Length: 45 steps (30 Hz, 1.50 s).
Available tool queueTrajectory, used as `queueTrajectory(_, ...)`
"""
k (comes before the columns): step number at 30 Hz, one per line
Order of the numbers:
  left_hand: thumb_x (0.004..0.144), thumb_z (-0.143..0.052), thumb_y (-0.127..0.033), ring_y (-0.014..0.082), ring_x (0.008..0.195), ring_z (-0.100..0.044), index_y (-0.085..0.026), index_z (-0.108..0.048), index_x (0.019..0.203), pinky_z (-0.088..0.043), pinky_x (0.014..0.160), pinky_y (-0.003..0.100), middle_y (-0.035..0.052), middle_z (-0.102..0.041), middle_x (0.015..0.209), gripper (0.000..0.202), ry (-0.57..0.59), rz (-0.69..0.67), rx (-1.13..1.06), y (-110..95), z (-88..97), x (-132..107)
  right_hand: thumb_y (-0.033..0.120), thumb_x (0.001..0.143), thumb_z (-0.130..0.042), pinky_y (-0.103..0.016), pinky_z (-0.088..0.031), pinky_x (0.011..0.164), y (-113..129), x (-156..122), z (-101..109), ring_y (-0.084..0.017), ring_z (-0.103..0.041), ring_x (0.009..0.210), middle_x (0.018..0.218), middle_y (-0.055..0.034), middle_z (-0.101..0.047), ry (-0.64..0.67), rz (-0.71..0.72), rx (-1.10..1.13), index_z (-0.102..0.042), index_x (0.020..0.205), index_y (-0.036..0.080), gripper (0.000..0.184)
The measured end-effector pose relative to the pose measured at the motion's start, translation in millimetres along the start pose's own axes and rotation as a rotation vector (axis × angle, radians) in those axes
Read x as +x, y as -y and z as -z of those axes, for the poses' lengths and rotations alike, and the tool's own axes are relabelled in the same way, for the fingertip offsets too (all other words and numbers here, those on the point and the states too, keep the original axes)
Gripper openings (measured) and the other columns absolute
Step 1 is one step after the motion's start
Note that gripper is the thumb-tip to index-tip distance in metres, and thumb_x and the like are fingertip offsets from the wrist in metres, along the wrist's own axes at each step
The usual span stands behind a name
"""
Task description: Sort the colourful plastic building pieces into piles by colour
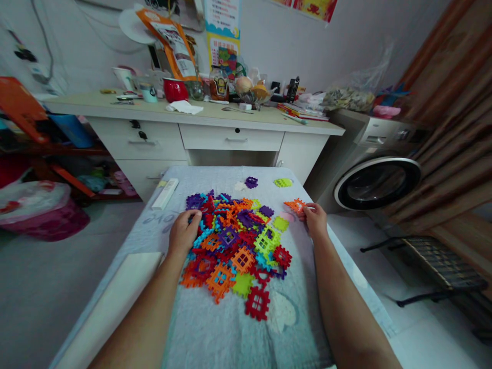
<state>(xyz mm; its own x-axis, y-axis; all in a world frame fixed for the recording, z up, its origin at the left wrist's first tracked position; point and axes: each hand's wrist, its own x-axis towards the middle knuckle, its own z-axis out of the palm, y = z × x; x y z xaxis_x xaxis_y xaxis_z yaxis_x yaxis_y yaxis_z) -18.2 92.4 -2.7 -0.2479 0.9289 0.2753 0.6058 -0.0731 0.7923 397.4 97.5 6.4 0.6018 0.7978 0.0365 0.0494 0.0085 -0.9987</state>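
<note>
A heap of plastic interlocking building pieces (pixel 229 237) in red, orange, purple, blue and lime green lies on the cloth-covered table (pixel 292 307). At the heap's left edge is my left hand (pixel 183 233), its fingers curled together against the pieces; what they hold, if anything, is hidden. My right hand (pixel 316 220) pinches an orange interlocking piece (pixel 295 206) at the right side of the table, apart from the heap. Beyond the heap lie a purple piece (pixel 251 182) and a lime green piece (pixel 283 182).
A white narrow box (pixel 165 194) lies at the table's far left, and a long white board (pixel 115 297) along the left edge. Behind stands a white desk (pixel 230 137) crowded with jars and packets. A washing machine (pixel 376 174) and a black stool (pixel 438 261) are at right.
</note>
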Motion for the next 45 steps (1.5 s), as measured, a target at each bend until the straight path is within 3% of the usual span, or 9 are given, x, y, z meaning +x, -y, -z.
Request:
queueTrajectory(6,0.082,-0.044,-0.055,0.0243,0.101,-0.062,-0.02,-0.067,0.097,-0.046,0.094,0.036,0.0068,-0.069,0.104,0.045,0.01,0.013,0.003,2.1,-0.4,0.1,0.029,0.064,-0.066,-0.025,-0.053,0.049,-11.5,5.9,-5.5,-0.016,-0.064,0.053,0.059,0.001,-0.064,0.012,0.0,0.02,-0.055,0.087,0.019,0.028)
queueTrajectory(14,0.082,-0.045,-0.055,0.0247,0.103,-0.061,-0.019,-0.067,0.098,-0.044,0.097,0.038,0.0071,-0.069,0.106,0.045,0.0,0.024,-0.01,4.3,-1.6,0.7,0.031,0.069,-0.056,-0.028,-0.048,0.049,-19.4,7.2,2.4,-0.017,-0.06,0.051,0.069,-0.0039,-0.067,-0.066,0.094,-0.358,-0.064,0.09,0.016,0.026)
queueTrajectory(21,0.081,-0.048,-0.052,0.023,0.102,-0.061,-0.018,-0.068,0.099,-0.045,0.097,0.037,0.0076,-0.068,0.105,0.043,-0.158,0.055,-0.076,6.3,-0.5,-1.6,0.026,0.067,-0.05,-0.027,-0.044,0.057,-12.8,6.1,-0.4,-0.018,-0.059,0.059,0.066,-0.0043,-0.066,-0.071,0.141,-0.539,-0.069,0.086,0.015,0.029)
queueTrajectory(23,0.081,-0.049,-0.05,0.0221,0.1,-0.062,-0.019,-0.068,0.096,-0.046,0.096,0.036,0.007,-0.068,0.102,0.04,-0.192,0.033,-0.071,4.7,0.7,-3.3,0.028,0.067,-0.051,-0.027,-0.043,0.056,-6.4,1.8,-2.2,-0.018,-0.057,0.058,0.064,-0.0034,-0.064,-0.001,0.109,-0.55,-0.068,0.082,0.015,0.026)
queueTrajectory(25,0.08,-0.05,-0.049,0.0213,0.095,-0.062,-0.019,-0.068,0.094,-0.047,0.094,0.035,0.0065,-0.068,0.099,0.037,-0.192,0.024,-0.053,1.9,2.0,-5.7,0.031,0.07,-0.054,-0.026,-0.041,0.055,-0.1,-6.9,-3.1,-0.017,-0.056,0.059,0.066,-0.0031,-0.064,0.177,0.116,-0.573,-0.068,0.081,0.015,0.024)
queueTrajectory(29,0.079,-0.051,-0.049,0.0216,0.09,-0.062,-0.02,-0.068,0.092,-0.048,0.091,0.037,0.0064,-0.067,0.097,0.036,-0.135,0.023,-0.012,-2.2,4.2,-10.1,0.035,0.068,-0.066,-0.027,-0.045,0.068,3.7,-31.5,-3.0,-0.018,-0.059,0.075,0.088,-0.0065,-0.068,0.524,0.296,-0.745,-0.069,0.095,0.015,0.034)
queueTrajectory(32,0.079,-0.05,-0.051,0.0236,0.095,-0.061,-0.02,-0.067,0.091,-0.047,0.094,0.039,0.0071,-0.067,0.097,0.037,-0.107,0.005,0.002,-1.0,5.2,-11.8,0.033,0.066,-0.073,-0.032,-0.045,0.082,-1.2,-45.6,-2.8,-0.022,-0.058,0.09,0.101,-0.0104,-0.066,0.531,0.465,-0.917,-0.067,0.109,0.015,0.048)
queueTrajectory(35,0.08,-0.049,-0.051,0.0238,0.097,-0.061,-0.02,-0.067,0.093,-0.046,0.094,0.039,0.0074,-0.068,0.098,0.039,-0.092,0.011,-0.008,1.6,5.8,-12.1,0.032,0.071,-0.07,-0.035,-0.043,0.09,-5.5,-51.3,-1.5,-0.024,-0.057,0.097,0.106,-0.0122,-0.064,0.491,0.534,-0.967,-0.064,0.115,0.014,0.048)
queueTrajectory(45,0.079,-0.048,-0.053,0.025,0.101,-0.062,-0.02,-0.068,0.096,-0.047,0.094,0.039,0.0086,-0.068,0.102,0.042,-0.062,0.026,0.029,3.0,4.3,-9.7,0.031,0.073,-0.066,-0.032,-0.047,0.083,-4.6,-54.3,6.8,-0.019,-0.058,0.086,0.101,-0.0088,-0.062,0.457,0.476,-0.837,-0.062,0.112,0.015,0.043)
